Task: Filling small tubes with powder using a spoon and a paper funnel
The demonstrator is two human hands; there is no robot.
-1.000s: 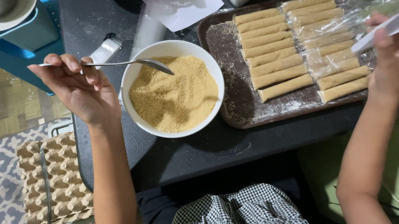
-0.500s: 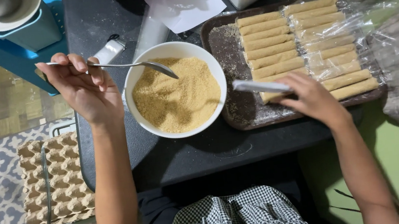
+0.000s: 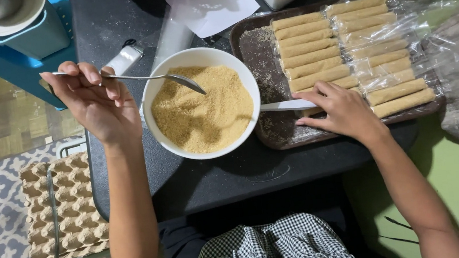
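Egg carton [image 3: 63,211] on patterned mat [image 3: 7,229] (floor level); teal container [image 3: 37,31].

One white bowl [image 3: 196,58] of golden crumbs, one metal spoon [image 3: 143,78], one dark tray [image 3: 276,135] bearing two columns of pale rolls [image 3: 313,50], about seven in each, one cardboard egg tray [image 3: 60,211], two hands.

So the right hand [image 3: 343,111] comes down from up in the air at the right edge and now rests on the tray [image 3: 248,40] by the rolls [image 3: 313,50], white knife [image 3: 287,105] pointing toward the bowl [image 3: 151,97].
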